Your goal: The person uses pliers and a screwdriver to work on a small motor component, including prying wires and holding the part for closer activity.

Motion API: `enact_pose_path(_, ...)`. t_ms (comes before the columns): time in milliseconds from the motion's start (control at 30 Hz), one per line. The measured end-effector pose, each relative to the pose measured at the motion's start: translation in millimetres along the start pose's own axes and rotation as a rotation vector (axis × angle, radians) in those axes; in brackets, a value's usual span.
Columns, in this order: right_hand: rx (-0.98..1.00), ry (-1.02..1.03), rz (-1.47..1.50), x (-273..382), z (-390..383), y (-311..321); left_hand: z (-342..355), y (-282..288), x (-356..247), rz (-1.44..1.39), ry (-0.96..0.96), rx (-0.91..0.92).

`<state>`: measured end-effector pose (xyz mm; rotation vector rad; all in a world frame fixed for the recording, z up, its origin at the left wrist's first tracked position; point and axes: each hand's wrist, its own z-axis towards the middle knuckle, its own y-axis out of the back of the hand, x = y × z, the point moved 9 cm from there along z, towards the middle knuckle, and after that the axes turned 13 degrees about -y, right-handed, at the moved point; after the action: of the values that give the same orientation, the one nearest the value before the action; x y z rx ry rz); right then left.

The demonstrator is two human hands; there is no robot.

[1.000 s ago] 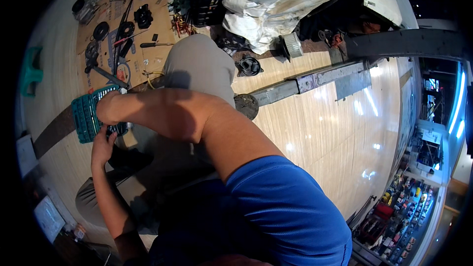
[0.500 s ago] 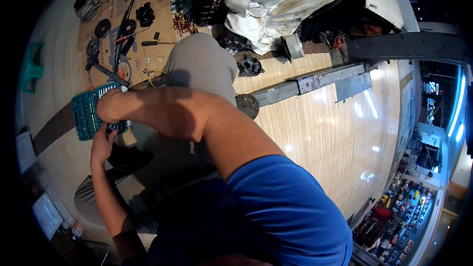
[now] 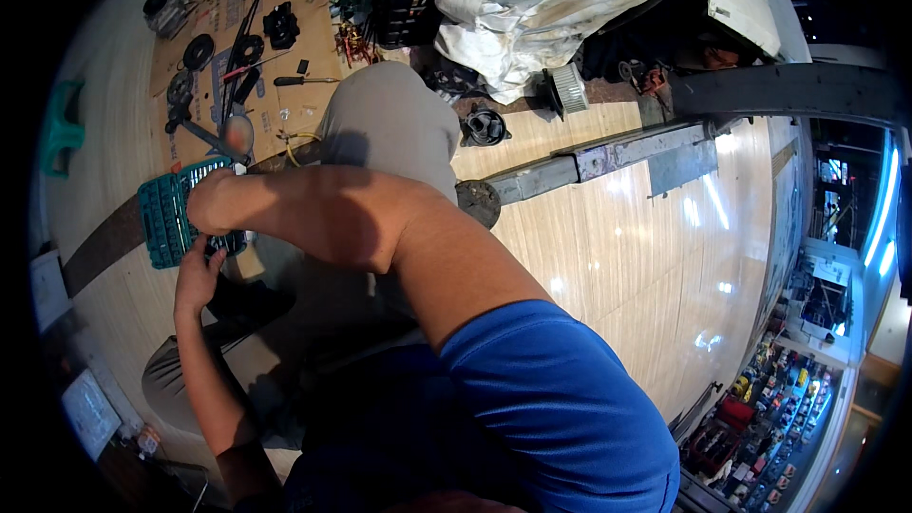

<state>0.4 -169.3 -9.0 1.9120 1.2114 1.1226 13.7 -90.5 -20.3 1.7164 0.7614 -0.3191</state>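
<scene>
My right hand (image 3: 211, 201) is down over a teal socket case (image 3: 163, 220) lying open at the left, its fingers hidden behind the hand itself; the forearm crosses my bent grey-trousered leg. Just below, my left hand (image 3: 198, 275) reaches up to the case's near edge, fingers curled and thumb beside them; what they grip is too small to make out. Above the case, a cardboard sheet (image 3: 285, 147) carries several tools and dark parts, including a screwdriver (image 3: 299, 81) and long black rods (image 3: 249, 28).
A green stool (image 3: 62, 128) stands far left. At the top are a black crate (image 3: 399, 19), a soiled white cloth (image 3: 503, 28) and a finned blower wheel (image 3: 568, 88). A housing (image 3: 484, 123) and grey lift arm (image 3: 598, 163) lie right of my knee; stocked shelves (image 3: 769, 418) are lower right.
Both hands stay at the socket case in nearly the same pose, shifted very slightly upward in the view along with the case. Nothing else visibly moves.
</scene>
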Motion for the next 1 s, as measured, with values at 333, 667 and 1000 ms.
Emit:
enact_pose_path(333,-0.028,-0.007,-0.055,8,2,1,-5,0,10,0.045,-0.028,-0.024)
enact_pose_path(667,-0.082,-0.010,-0.036,1,4,-2,-3,-3,5,0.021,0.004,-0.008)
enact_pose_path(1000,-0.561,-0.119,0.008,-42,-42,51,0,22,15,0.070,0.035,-0.060)
